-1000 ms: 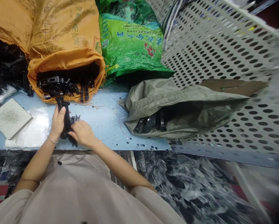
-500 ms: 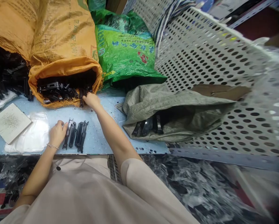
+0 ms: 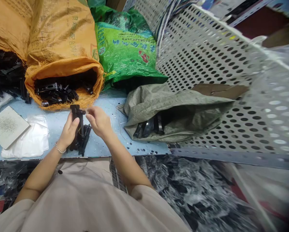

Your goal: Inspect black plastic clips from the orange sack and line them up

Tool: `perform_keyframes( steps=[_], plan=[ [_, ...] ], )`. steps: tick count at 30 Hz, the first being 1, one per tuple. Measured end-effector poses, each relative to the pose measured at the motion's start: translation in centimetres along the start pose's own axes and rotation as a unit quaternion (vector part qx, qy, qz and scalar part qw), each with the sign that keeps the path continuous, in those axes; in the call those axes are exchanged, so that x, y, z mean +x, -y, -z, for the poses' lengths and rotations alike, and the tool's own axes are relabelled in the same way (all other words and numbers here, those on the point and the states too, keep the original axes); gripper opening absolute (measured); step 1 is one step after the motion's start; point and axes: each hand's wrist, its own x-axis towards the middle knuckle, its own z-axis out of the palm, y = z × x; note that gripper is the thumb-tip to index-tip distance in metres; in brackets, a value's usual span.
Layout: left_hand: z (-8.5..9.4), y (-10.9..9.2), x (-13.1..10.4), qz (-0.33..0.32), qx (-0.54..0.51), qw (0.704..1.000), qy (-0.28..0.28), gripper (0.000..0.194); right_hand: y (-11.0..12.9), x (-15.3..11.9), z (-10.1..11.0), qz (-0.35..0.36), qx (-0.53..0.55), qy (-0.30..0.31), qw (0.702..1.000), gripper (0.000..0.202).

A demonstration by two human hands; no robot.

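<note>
My left hand (image 3: 68, 131) is wrapped round a long black plastic part (image 3: 75, 109), raised over the blue tabletop. To its right, my right hand (image 3: 100, 123) has thumb and fingers pinched together close to the part's upper end. What lies between those fingertips is too small to make out. Below the held part, several more black parts (image 3: 84, 141) lie side by side on the table, partly covered by it and by my left hand. Beyond both hands an orange woven sack (image 3: 62, 68) gapes open, with a pile of black parts (image 3: 54, 91) inside.
At right, a grey-green sack (image 3: 190, 129) holds a few black parts against a perforated white panel (image 3: 207, 54). Behind stands a green sack (image 3: 127, 51). On the left are a square pale plate (image 3: 7, 127), white plastic bags (image 3: 38, 135) and more black parts (image 3: 9, 74).
My right hand has come back from the orange sack's mouth toward my left hand. My left hand has moved from beside the row of parts and now holds a black part up.
</note>
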Motion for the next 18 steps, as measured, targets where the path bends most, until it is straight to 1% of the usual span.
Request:
perform_keyframes(
  steps=[1,2,3,5,7,8,11,13,14,15,16,17,18],
  plan=[
    [0.1,-0.1,-0.1,0.004,-0.004,1.000,0.004,0.048,-0.1,0.7,-0.1,0.019,-0.033,-0.011,0.999,0.056],
    [0.3,-0.1,-0.1,0.007,-0.007,1.000,-0.001,0.048,-0.2,1.4,-0.3,0.031,-0.056,-0.009,0.998,0.057],
    [0.6,0.0,0.0,0.009,-0.006,1.000,-0.019,0.048,-0.2,1.8,-0.6,0.032,-0.067,0.001,0.997,0.058],
    [1.6,0.1,0.4,0.003,0.008,0.997,-0.080,0.048,0.1,1.9,-1.3,0.009,-0.059,0.027,0.998,0.061],
    [2.9,0.1,1.0,-0.007,0.031,0.990,-0.139,0.048,1.0,1.0,-1.9,0.005,-0.025,0.067,0.997,0.063],
    [3.5,0.1,1.2,-0.010,0.040,0.987,-0.158,0.048,1.5,0.3,-2.3,0.021,-0.008,0.093,0.995,0.063],
    [4.6,-0.1,1.6,-0.014,0.043,0.983,-0.176,0.048,2.7,-1.9,-3.2,0.078,0.030,0.148,0.985,0.062],
    [4.8,0.0,1.7,-0.021,0.028,0.982,-0.185,0.049,2.6,-3.2,-3.1,0.080,0.076,0.166,0.980,0.061],
    [4.8,0.1,1.8,-0.024,0.017,0.981,-0.193,0.050,2.3,-3.8,-2.5,0.065,0.113,0.166,0.977,0.061],
    [4.8,0.2,1.8,-0.027,0.006,0.979,-0.201,0.052,1.8,-4.4,-1.4,0.041,0.153,0.154,0.975,0.060],
    [4.8,0.5,1.8,-0.028,-0.004,0.977,-0.210,0.053,1.1,-5.1,0.2,0.007,0.188,0.126,0.974,0.060],
    [4.8,0.7,1.9,-0.029,-0.012,0.976,-0.216,0.054,0.5,-6.0,2.3,-0.034,0.214,0.090,0.972,0.059],
    [4.8,1.0,1.9,-0.028,-0.018,0.975,-0.218,0.055,-0.1,-6.9,5.0,-0.075,0.219,0.030,0.972,0.058]
  ],
)
